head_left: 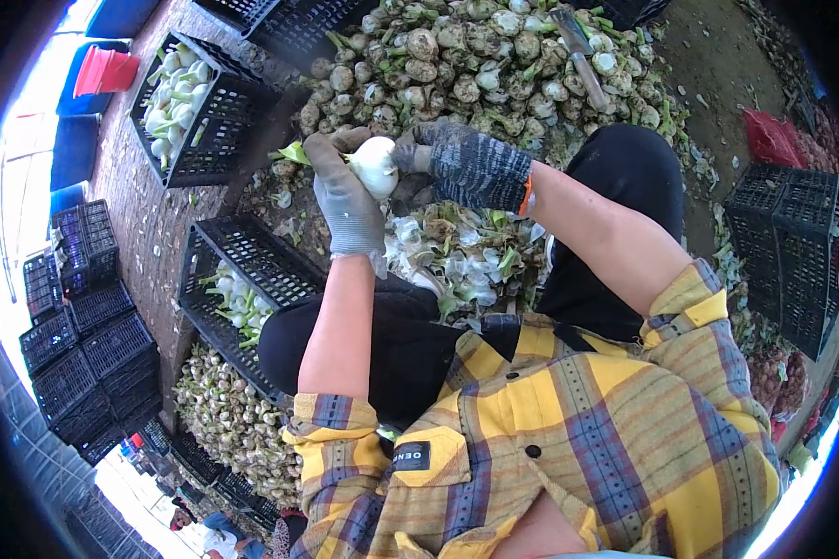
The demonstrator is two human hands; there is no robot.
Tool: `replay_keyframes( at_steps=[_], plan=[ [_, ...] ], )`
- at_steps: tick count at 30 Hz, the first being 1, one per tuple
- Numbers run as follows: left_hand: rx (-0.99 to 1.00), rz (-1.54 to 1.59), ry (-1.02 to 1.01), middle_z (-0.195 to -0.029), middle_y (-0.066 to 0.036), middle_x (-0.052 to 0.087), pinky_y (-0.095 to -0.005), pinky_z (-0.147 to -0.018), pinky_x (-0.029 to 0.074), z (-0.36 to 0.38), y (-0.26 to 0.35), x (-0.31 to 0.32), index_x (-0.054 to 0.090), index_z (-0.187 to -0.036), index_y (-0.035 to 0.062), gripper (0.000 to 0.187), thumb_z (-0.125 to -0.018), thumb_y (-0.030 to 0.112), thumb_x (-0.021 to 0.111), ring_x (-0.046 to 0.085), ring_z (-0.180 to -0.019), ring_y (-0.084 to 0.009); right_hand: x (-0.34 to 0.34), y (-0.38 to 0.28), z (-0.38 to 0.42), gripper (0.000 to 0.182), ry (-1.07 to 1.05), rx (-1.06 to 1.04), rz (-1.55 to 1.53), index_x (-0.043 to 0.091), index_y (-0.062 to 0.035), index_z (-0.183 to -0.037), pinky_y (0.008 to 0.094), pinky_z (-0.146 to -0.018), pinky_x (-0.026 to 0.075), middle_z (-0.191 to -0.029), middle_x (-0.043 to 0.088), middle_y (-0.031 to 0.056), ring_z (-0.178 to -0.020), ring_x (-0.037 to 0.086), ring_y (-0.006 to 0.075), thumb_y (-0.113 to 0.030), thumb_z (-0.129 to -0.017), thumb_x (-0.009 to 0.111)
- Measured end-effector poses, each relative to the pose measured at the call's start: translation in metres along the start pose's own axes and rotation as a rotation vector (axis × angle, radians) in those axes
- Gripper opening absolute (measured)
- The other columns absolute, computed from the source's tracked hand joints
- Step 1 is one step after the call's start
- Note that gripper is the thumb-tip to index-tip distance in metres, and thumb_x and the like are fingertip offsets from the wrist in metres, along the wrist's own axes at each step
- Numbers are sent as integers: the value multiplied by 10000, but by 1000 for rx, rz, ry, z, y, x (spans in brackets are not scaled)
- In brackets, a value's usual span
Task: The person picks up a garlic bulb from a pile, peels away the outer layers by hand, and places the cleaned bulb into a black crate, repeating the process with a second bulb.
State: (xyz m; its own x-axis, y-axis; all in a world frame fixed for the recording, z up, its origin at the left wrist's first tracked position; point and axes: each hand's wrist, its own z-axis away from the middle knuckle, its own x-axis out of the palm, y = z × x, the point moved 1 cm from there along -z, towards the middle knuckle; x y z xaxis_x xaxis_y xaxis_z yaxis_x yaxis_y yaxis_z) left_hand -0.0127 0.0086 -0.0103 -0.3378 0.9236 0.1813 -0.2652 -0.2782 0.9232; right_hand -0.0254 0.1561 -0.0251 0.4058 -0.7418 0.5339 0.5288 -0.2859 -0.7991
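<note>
A white, peeled-looking garlic bulb point(374, 167) with a short green stem is held up between my two gloved hands. My left hand point(345, 191), in a light grey glove, is closed round the bulb's stem side. Against the bulb's other side, my right hand point(466, 166), in a dark knitted glove with an orange cuff edge, has its fingers bent; its fingertips touch the bulb. Beyond the hands lies a heap of soil-stained bulbs point(457, 65), with a wooden-handled knife point(583, 65) on it. White and green peelings point(466, 256) cover the ground below the hands.
Black crates with cleaned bulbs stand at the upper left point(205, 116) and beside my left knee point(252, 265). Stacked black crates point(89, 345) are farther left, others point(783, 252) at the right. A red bucket point(105, 72) is upper left. A person point(216, 538) shows at the lower left.
</note>
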Motion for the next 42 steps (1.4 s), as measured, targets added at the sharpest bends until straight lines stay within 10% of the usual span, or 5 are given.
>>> replay_keyframes(
  at_steps=[13, 22, 28, 37, 42],
  plan=[
    [241, -191, 62, -814, -74, 607, -265, -594, 491, 0, -3, 3, 590, -950, 24, 574, -901, 567, 412, 587, -673, -149, 0, 6, -5, 415, 248, -182, 726, 635, -10, -981, 363, -765, 481, -846, 653, 200, -818, 638, 285, -370, -774, 632],
    [32, 67, 51, -874, -62, 644, -284, -652, 495, -8, 0, -6, 608, -972, 56, 579, -913, 575, 358, 603, -734, -156, -1, -7, 2, 482, 310, 189, 118, 569, 55, -1005, 294, -615, 549, -797, 646, 139, -656, 656, 226, -389, -828, 630],
    [-21, 87, -46, -870, -54, 636, -285, -627, 506, -5, -2, -8, 593, -986, 65, 584, -902, 595, 360, 611, -746, -153, -5, 12, -14, 345, 324, -210, 553, 624, 21, -944, 306, -692, 510, -827, 666, 144, -747, 656, 186, -299, -814, 639],
    [-82, 285, -176, -951, -70, 621, -321, -778, 501, 0, 7, -1, 569, -1057, 70, 514, -914, 534, 399, 599, -875, -198, 13, -13, 7, 306, 345, 95, -67, 605, 20, -918, 346, -588, 537, -810, 646, 133, -706, 652, 221, -279, -872, 559],
    [-157, 68, -97, -931, -26, 603, -298, -662, 484, 4, -8, 7, 556, -1054, 79, 485, -912, 519, 408, 580, -771, -119, -1, 12, -7, 208, 382, -395, 600, 601, 2, -935, 327, -627, 505, -780, 648, 143, -686, 635, 194, -186, -845, 590]
  ],
)
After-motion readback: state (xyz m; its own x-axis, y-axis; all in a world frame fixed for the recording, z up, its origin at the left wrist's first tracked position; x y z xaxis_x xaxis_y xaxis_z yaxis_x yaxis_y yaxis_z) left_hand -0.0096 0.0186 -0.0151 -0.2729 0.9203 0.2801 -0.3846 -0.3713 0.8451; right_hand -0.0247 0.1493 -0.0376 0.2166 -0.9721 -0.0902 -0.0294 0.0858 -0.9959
